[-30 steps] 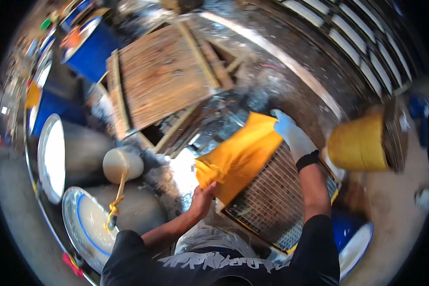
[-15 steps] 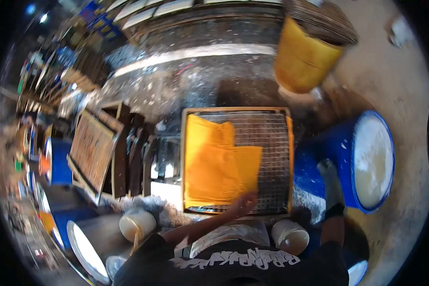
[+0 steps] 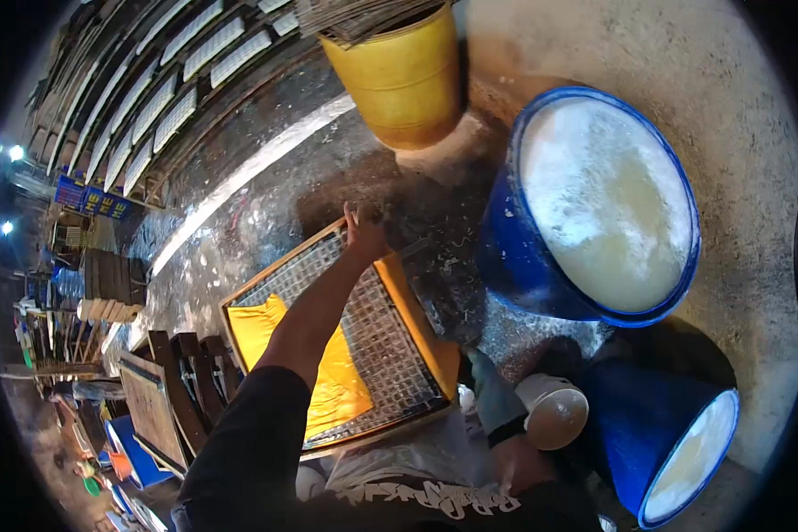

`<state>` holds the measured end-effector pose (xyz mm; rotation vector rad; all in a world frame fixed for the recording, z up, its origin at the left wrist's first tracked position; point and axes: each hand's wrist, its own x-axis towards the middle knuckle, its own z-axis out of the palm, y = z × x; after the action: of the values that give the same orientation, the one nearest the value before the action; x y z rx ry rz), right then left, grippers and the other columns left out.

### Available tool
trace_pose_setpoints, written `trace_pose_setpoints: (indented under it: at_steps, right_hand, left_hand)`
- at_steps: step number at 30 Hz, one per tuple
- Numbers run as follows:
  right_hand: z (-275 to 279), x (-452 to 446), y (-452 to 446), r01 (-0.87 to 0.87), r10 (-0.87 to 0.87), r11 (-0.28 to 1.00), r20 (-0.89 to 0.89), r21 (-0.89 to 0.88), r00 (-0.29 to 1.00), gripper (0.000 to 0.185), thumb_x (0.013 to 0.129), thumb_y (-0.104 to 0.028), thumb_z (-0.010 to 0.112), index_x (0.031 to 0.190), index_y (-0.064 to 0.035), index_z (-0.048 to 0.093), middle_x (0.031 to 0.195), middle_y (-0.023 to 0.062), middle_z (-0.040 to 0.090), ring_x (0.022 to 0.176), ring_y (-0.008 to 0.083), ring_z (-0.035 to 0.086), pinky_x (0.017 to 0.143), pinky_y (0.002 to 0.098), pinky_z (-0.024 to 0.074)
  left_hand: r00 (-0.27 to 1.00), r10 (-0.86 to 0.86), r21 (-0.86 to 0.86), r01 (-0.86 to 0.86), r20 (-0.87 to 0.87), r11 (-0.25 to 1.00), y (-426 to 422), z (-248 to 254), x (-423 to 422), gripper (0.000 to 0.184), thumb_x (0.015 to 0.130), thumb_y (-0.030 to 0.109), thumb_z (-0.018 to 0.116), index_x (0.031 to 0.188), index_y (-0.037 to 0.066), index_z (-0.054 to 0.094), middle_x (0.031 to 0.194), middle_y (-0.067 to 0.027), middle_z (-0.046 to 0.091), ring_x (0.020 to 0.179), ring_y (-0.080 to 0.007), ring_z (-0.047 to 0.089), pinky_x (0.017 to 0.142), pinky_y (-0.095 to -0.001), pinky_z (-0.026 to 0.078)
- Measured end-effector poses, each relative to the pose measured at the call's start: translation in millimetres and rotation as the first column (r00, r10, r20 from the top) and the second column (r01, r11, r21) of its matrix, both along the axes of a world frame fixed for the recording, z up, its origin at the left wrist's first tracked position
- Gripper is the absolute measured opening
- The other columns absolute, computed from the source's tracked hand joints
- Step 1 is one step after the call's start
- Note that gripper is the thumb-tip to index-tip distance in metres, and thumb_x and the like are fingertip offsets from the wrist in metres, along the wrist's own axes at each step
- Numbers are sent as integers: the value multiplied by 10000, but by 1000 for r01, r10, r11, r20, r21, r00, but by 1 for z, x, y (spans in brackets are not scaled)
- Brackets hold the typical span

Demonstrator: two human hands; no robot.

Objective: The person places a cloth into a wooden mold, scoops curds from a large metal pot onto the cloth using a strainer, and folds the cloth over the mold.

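A shallow wooden frame [image 3: 406, 332] with a metal grid inside stands in front of me. A bright yellow-orange cloth [image 3: 341, 386] lies folded over the grid's left and near part. My bare left hand [image 3: 365, 235] reaches across to the far corner of the frame, its fingers at the rim and one or two of them pointing up. My right hand [image 3: 492, 386] wears a grey-green glove and is beside the near right corner. Its fingers are partly hidden against the frame's side. Orange cloth also shows along that right side.
A blue drum [image 3: 496, 244] of whitish, foamy liquid stands at right, with another blue drum [image 3: 621, 426] nearer me. A white bucket [image 3: 554, 412] sits by my right hand. Beyond are a yellow barrel [image 3: 399, 80] and wet floor. Wooden boxes [image 3: 164, 399] stand at left.
My view has turned right, so the frame appears tilted. My left hand has moved from the cloth's near edge to the far corner; the gloved hand has come to the near right corner.
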<state>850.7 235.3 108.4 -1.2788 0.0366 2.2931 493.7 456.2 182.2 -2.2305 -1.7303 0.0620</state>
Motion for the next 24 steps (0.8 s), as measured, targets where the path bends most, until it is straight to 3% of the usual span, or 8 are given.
trace_pose_setpoints:
  at_steps: [1, 3, 9, 15, 18, 21, 23, 24]
  right_hand:
    - [-1, 4, 0, 195, -210, 973, -118, -124, 971, 386, 947, -198, 640, 1272, 6, 601, 1129, 122, 671, 995, 214, 640, 909, 359, 507]
    - [7, 8, 3, 198, -206, 976, -96, -94, 974, 390, 942, -192, 645, 1274, 7, 597, 1134, 121, 668, 998, 211, 637, 911, 358, 504]
    - [38, 17, 3, -163, 77, 953, 318, 254, 945, 404, 929, -175, 661, 1280, 10, 587, 1149, 118, 657, 1005, 204, 629, 917, 358, 496]
    - [98, -1, -8, -288, -23, 829, 544, 479, 839, 378, 914, -167, 671, 1246, -2, 602, 1143, 118, 658, 1020, 211, 626, 920, 366, 490]
    - [119, -31, -30, -343, -115, 720, 591, 604, 798, 323, 905, -173, 670, 1189, -22, 634, 1119, 120, 668, 1035, 229, 629, 918, 379, 490]
    - [131, -84, -75, -407, -165, 574, 587, 710, 792, 271, 896, -178, 669, 1131, -43, 667, 1095, 123, 679, 1050, 247, 632, 917, 391, 490]
    - [130, -126, -115, -437, -171, 451, 556, 778, 813, 239, 891, -181, 668, 1093, -56, 689, 1079, 125, 686, 1061, 259, 634, 916, 400, 490]
    - [131, -143, -132, -546, -152, 301, 604, 782, 782, 224, 888, -183, 667, 1074, -63, 700, 1071, 126, 690, 1066, 265, 635, 916, 404, 490]
  left_hand:
    - [980, 98, -479, -170, -170, 861, 25, -8, 17, 510, 865, 421, 674, 1274, 119, 634, 1173, -111, 676, 1090, -327, 650, 1013, -582, 346]
    - [928, 100, -794, -361, -360, 489, 41, -17, 45, 522, 844, 435, 689, 1267, 135, 632, 1215, -99, 661, 1122, -304, 631, 879, -579, 456]
    - [933, 314, -738, -337, -177, 585, 26, -32, 70, 468, 780, 403, 764, 1156, 128, 714, 1129, -98, 714, 1097, -303, 671, 899, -550, 492]
    - [739, 229, -433, 93, 634, 897, 35, 10, 27, 363, 805, 340, 767, 1056, 84, 708, 1002, -144, 720, 997, -248, 686, 805, -392, 520]
    - [92, 229, -244, 203, 969, 948, -12, 82, -31, 120, 910, 161, 678, 927, 44, 653, 762, 15, 580, 766, -79, 504, 652, -311, 440]
    - [-250, 30, -21, 37, 968, 999, -93, 65, -123, 66, 915, 49, 645, 980, 51, 659, 899, 34, 601, 863, -86, 554, 784, -282, 477]
    - [-360, -169, 125, -142, 918, 982, -178, 28, -188, 177, 900, 62, 668, 1077, 50, 656, 973, -18, 664, 925, -113, 604, 860, -285, 495]
    - [-200, -266, 198, -308, 943, 931, -211, -39, -243, 199, 885, 103, 703, 1066, 43, 648, 960, -32, 660, 878, -120, 616, 795, -296, 523]
